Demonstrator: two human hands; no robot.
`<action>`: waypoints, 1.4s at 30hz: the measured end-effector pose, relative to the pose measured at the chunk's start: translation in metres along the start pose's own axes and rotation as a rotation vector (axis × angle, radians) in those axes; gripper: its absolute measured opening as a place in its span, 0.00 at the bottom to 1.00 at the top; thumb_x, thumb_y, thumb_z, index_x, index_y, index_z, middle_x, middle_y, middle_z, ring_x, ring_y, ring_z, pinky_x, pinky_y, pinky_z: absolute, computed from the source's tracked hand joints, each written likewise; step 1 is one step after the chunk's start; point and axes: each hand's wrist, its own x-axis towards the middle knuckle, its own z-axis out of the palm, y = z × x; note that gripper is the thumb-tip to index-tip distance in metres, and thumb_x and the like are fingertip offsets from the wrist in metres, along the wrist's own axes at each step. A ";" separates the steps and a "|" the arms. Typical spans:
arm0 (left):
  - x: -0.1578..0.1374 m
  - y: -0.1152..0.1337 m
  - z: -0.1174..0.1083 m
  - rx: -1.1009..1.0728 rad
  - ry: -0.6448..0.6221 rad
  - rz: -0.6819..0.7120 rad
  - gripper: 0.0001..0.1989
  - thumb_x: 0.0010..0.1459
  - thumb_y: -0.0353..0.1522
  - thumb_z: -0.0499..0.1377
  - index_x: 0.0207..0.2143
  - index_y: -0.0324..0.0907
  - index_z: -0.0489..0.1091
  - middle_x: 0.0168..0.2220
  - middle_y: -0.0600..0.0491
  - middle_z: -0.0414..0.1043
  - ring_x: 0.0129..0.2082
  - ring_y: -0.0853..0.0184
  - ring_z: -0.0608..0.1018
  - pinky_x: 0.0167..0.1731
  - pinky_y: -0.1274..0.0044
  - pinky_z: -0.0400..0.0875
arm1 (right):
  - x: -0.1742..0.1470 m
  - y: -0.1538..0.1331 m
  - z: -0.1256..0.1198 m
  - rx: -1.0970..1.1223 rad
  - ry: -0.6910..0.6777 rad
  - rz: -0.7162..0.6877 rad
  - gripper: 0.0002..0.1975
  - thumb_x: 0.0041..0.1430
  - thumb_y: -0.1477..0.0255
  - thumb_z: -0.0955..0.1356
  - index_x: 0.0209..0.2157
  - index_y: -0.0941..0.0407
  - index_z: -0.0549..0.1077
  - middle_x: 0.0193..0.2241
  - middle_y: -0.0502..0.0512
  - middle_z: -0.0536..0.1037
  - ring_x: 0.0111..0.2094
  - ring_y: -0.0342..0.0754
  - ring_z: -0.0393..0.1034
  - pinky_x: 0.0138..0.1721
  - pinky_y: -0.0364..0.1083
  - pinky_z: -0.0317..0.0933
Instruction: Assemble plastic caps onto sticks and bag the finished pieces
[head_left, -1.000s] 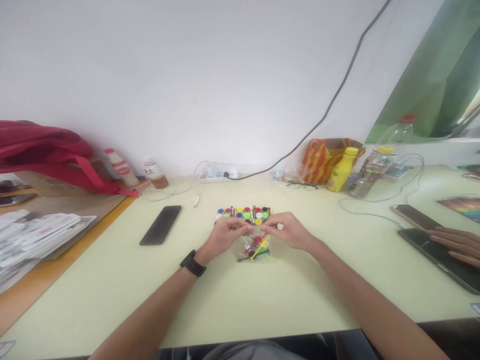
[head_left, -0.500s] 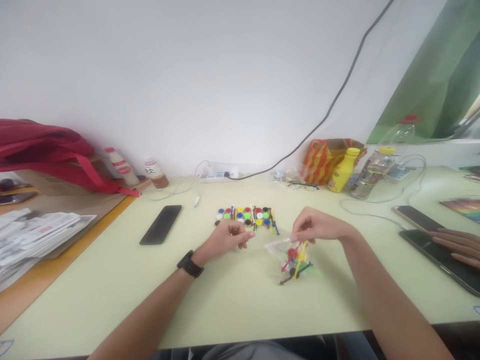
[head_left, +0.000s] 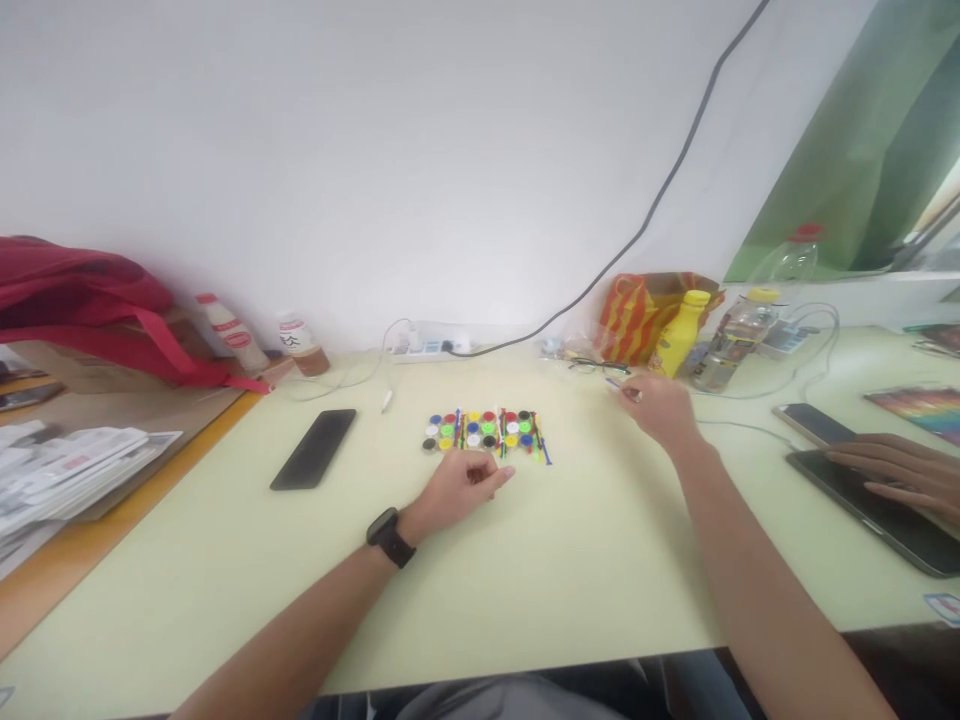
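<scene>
My left hand [head_left: 461,488], with a black watch [head_left: 390,537] on the wrist, rests on the table with its fingers curled closed; nothing shows in them. Just beyond it lie several coloured discs [head_left: 488,428] in rows, red, blue, yellow, green, white and black. Thin coloured sticks [head_left: 541,440] lie between and beside the discs. My right hand [head_left: 660,408] is farther back, in front of the yellow bottle [head_left: 681,335]. Its fingers are pinched, and a small bluish tip [head_left: 613,383] pokes out of them; the rest is hidden.
A black phone [head_left: 313,450] lies left of the discs. Glasses [head_left: 592,365], a striped bag [head_left: 634,318] and a clear bottle [head_left: 735,340] stand along the wall. Another person's hand [head_left: 896,475] lies on a dark tablet [head_left: 870,505] at right. Papers [head_left: 82,455] are at left.
My right hand has moved back towards the wall. The clear bag of coloured sticks and discs that hung from it is no longer visible over the table. My left hand has barely moved.
</scene>
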 end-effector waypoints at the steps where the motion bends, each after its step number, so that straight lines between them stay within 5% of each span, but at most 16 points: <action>1: 0.000 -0.001 0.000 0.011 0.002 0.000 0.23 0.65 0.44 0.59 0.21 0.39 0.67 0.19 0.56 0.69 0.19 0.74 0.63 0.21 0.80 0.57 | 0.000 -0.005 0.006 -0.038 -0.063 -0.017 0.09 0.60 0.73 0.65 0.31 0.56 0.78 0.37 0.59 0.80 0.38 0.52 0.70 0.34 0.47 0.52; 5: 0.001 -0.004 -0.001 0.082 0.016 0.022 0.23 0.65 0.44 0.58 0.21 0.39 0.66 0.18 0.57 0.67 0.19 0.73 0.63 0.21 0.79 0.56 | 0.000 -0.018 0.022 -0.097 -0.202 -0.025 0.08 0.55 0.80 0.66 0.30 0.55 0.77 0.35 0.57 0.79 0.37 0.50 0.69 0.32 0.46 0.49; 13: 0.000 0.001 -0.001 0.247 0.052 0.097 0.20 0.67 0.42 0.57 0.23 0.40 0.68 0.20 0.58 0.63 0.21 0.72 0.62 0.23 0.77 0.55 | -0.004 -0.018 0.020 -0.122 -0.171 0.065 0.08 0.59 0.77 0.67 0.35 0.57 0.79 0.38 0.63 0.80 0.43 0.56 0.70 0.36 0.48 0.54; 17: 0.003 0.001 -0.003 0.343 0.111 0.191 0.08 0.67 0.36 0.57 0.40 0.45 0.76 0.35 0.53 0.76 0.38 0.64 0.76 0.43 0.72 0.69 | -0.013 -0.049 0.013 -0.027 -0.169 -0.031 0.08 0.63 0.69 0.67 0.38 0.53 0.79 0.39 0.56 0.81 0.42 0.51 0.72 0.37 0.46 0.55; 21: 0.002 0.003 -0.002 0.495 0.108 0.266 0.15 0.67 0.34 0.57 0.55 0.47 0.71 0.53 0.48 0.73 0.55 0.56 0.72 0.60 0.61 0.62 | -0.033 -0.095 0.008 0.151 -0.223 -0.083 0.16 0.63 0.58 0.67 0.27 0.54 0.75 0.29 0.54 0.79 0.32 0.49 0.71 0.32 0.46 0.51; 28: 0.000 0.003 0.008 0.616 0.014 0.280 0.23 0.67 0.38 0.57 0.63 0.48 0.65 0.64 0.45 0.64 0.57 0.50 0.66 0.58 0.55 0.64 | -0.047 -0.120 0.010 0.217 -0.393 -0.064 0.12 0.59 0.64 0.70 0.25 0.54 0.74 0.27 0.54 0.79 0.29 0.48 0.70 0.29 0.45 0.49; 42: -0.002 0.005 0.008 0.566 -0.057 0.279 0.24 0.68 0.41 0.55 0.65 0.52 0.64 0.66 0.47 0.63 0.56 0.51 0.68 0.57 0.56 0.64 | -0.042 -0.110 0.014 0.248 -0.378 -0.035 0.04 0.58 0.71 0.69 0.29 0.54 0.75 0.29 0.53 0.80 0.31 0.47 0.70 0.29 0.44 0.50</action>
